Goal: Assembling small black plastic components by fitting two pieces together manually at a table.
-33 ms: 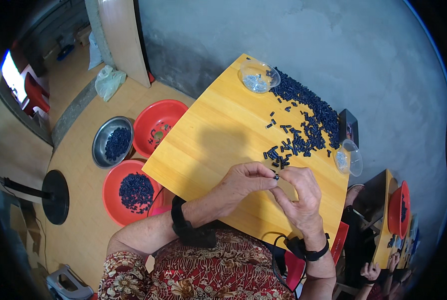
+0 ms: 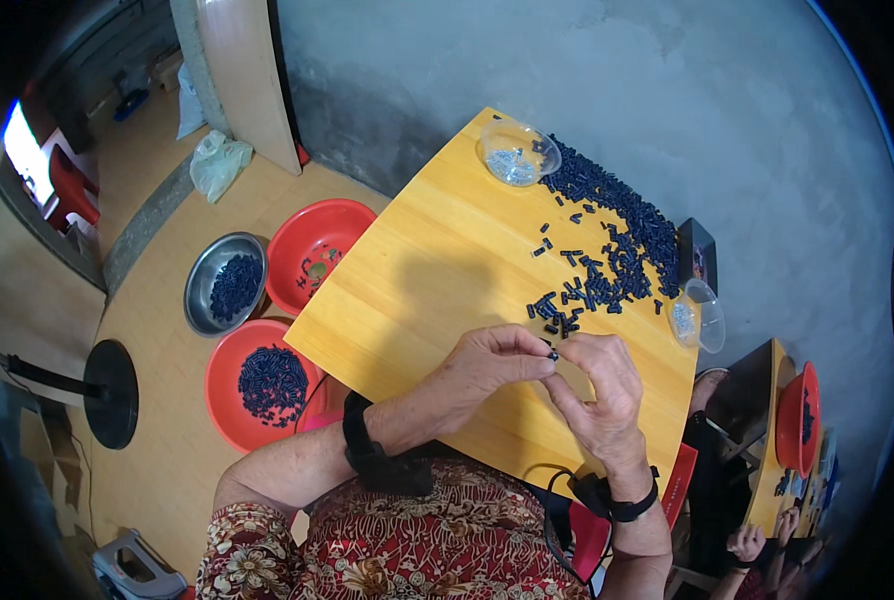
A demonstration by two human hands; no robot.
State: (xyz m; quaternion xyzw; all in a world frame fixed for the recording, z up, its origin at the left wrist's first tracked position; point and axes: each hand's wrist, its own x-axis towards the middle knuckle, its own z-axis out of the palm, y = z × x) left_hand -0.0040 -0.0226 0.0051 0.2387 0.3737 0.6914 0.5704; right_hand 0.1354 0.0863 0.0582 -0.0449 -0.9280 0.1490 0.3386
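Observation:
Over the near part of the yellow wooden table [image 2: 367, 290], my two hands meet fingertip to fingertip. My left hand [image 2: 475, 372] pinches a small black part [image 2: 554, 355] between thumb and index finger. My right hand [image 2: 607, 395] is closed at the part's other side, its thumb and index finger bent toward it; whatever it grips itself is too small to make out. Just beyond the hands lies a loose spread of short black plastic pieces [image 2: 607, 285], thickening into a heap along the table's far right edge.
Clear plastic cups with small shiny pieces stand at the far corner [image 2: 494, 165] and right edge [image 2: 710, 318]. A black box [image 2: 697, 255] sits beside the heap. Left on the floor are red basins [image 2: 222, 405] and a metal bowl [image 2: 200, 312]. A co-worker's hand [image 2: 746, 543] shows lower right.
My hands and the black part stay where they were. The co-worker's hand at lower right has shifted very slightly to the right.

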